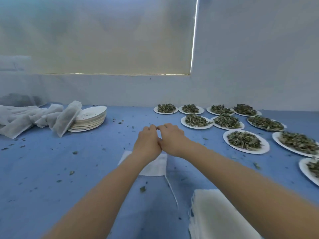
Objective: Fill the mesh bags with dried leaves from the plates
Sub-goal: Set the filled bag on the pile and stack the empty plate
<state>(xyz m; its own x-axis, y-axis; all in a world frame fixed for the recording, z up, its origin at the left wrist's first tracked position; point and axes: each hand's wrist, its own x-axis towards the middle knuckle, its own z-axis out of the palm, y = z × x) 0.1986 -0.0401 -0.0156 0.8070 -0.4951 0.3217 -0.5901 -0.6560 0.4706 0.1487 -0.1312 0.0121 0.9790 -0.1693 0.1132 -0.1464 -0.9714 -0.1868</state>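
Fingers (152,127) of my left hand (148,142) and of my right hand (172,138) are curled and meet at the tips, the two hands touching side by side; what they pinch between them is too small for me to tell.

Item: mesh bag (153,168), white, flat on the blue bench (51,169), directly under my wrists and nearer to me than the fingers, partly hidden by the left forearm. A thin white string (171,190) trails from it toward me.

Item: stack of empty mesh bags (215,216), near and to the right of the fingers, under my right forearm.

Item: plates of dried leaves (246,141), white, heaped, ranged to the right of the fingers and beyond them toward the wall; one more plate (196,121) sits just beyond and right of the right hand.

Item: stack of empty plates (89,119), well to the left of the fingers, tilted.

Item: filled mesh bags (66,118), heaped left of that stack, one leaning on it.

Item: loose leaf crumbs (142,188), scattered over the bench on all sides of the fingers.
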